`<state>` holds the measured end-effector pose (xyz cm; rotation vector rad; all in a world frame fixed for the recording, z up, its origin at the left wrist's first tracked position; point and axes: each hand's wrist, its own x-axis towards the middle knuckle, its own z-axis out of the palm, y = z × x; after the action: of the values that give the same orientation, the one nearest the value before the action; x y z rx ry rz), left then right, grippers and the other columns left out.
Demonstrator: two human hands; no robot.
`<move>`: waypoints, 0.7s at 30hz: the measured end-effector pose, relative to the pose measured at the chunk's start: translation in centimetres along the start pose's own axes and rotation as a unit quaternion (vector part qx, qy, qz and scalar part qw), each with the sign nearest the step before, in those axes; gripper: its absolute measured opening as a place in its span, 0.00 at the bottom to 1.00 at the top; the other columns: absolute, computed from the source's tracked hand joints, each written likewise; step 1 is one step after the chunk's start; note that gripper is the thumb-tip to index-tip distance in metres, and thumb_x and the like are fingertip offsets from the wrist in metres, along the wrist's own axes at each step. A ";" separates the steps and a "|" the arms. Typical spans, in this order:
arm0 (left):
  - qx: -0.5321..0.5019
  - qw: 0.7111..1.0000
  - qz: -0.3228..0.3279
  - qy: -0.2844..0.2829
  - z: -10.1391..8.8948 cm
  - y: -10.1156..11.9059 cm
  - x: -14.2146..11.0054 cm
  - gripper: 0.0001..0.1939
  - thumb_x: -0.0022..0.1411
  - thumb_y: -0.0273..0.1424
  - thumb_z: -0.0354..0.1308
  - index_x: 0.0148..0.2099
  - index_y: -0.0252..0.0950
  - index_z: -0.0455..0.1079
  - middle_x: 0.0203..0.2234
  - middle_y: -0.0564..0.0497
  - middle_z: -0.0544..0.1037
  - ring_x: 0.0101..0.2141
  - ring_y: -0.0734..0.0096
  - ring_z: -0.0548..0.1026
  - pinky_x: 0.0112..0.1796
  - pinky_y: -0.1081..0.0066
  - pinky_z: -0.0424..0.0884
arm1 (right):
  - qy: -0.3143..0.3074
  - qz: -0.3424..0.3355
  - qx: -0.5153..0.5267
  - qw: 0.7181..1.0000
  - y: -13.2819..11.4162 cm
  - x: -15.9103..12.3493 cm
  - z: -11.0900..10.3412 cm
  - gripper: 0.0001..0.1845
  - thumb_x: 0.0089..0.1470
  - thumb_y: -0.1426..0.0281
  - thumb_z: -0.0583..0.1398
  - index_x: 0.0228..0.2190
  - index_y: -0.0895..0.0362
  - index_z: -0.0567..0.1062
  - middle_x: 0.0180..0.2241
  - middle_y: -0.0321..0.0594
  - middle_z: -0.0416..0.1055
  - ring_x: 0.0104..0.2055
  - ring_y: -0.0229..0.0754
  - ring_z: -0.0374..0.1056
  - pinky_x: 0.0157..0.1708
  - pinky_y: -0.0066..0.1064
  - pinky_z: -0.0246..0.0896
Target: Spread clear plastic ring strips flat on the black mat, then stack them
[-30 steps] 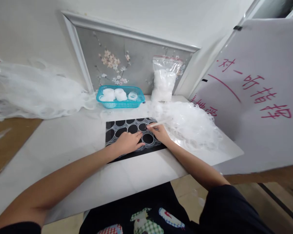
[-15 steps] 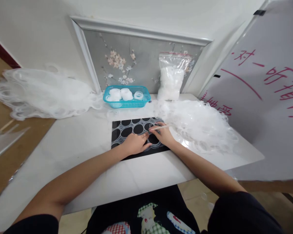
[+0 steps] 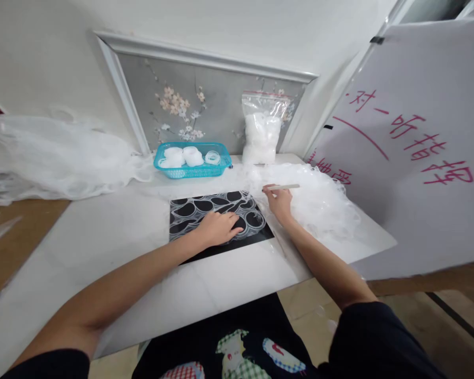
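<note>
A black mat (image 3: 256, 241) lies on the table, with a clear sheet of joined ring shapes (image 3: 199, 209) over it. The rings look skewed and stretched, with the upper right part drawn toward my right hand. My left hand (image 3: 218, 228) rests flat on this ring sheet, fingers stretched out. Beyond the mat's right edge, my right hand (image 3: 278, 203) is closed around a slim white stick-like tool (image 3: 286, 186), which points to the right. Whether its fingertips also pinch the ring sheet is too small to tell.
A heap of clear ring material (image 3: 319, 202) covers the table's right side; a larger pile (image 3: 55, 158) sits at left. Behind the mat stand a blue basket (image 3: 217, 172) of white rings and a zip bag (image 3: 260, 134) with white filling. A whiteboard (image 3: 418, 221) borders the right.
My right hand has moved right and away, off the mat, still with the white tool. Rings that lay round on the mat are now distorted. My left hand stays on them; the view has shifted.
</note>
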<state>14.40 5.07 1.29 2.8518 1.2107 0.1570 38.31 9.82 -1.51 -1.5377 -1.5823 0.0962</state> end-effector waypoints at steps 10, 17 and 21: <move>-0.048 0.992 -0.110 0.035 0.2 -0.5 6.1 0.20 0.65 0.42 0.53 0.53 0.35 0.66 0.41 0.41 0.78 0.41 0.49 0.76 0.39 0.60 0.69 | 0.013 -0.024 0.199 0.980 -3.1 0.0 0.2 0.17 0.57 0.59 0.58 0.30 0.58 0.80 0.36 0.45 0.77 0.41 0.45 0.72 0.45 0.36 0.65; -0.120 0.983 -0.130 0.043 1.8 -1.1 6.8 0.12 0.62 0.40 0.57 0.45 0.39 0.68 0.36 0.49 0.78 0.36 0.58 0.77 0.36 0.67 0.67 | 0.084 0.036 0.339 0.936 -3.3 0.0 -1.0 0.14 0.55 0.59 0.61 0.31 0.57 0.80 0.33 0.40 0.77 0.37 0.44 0.74 0.40 0.35 0.68; -0.164 0.971 -0.159 0.075 1.9 -1.5 6.9 0.13 0.62 0.42 0.57 0.40 0.38 0.66 0.27 0.52 0.76 0.31 0.63 0.75 0.33 0.70 0.65 | 0.035 0.012 0.323 0.946 -3.8 -0.3 -0.9 0.14 0.55 0.59 0.61 0.28 0.56 0.81 0.36 0.40 0.77 0.39 0.43 0.74 0.42 0.35 0.66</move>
<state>18.24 11.09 -0.17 2.3675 1.4892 0.5136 35.89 8.22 1.19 -1.0270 -1.2947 0.5148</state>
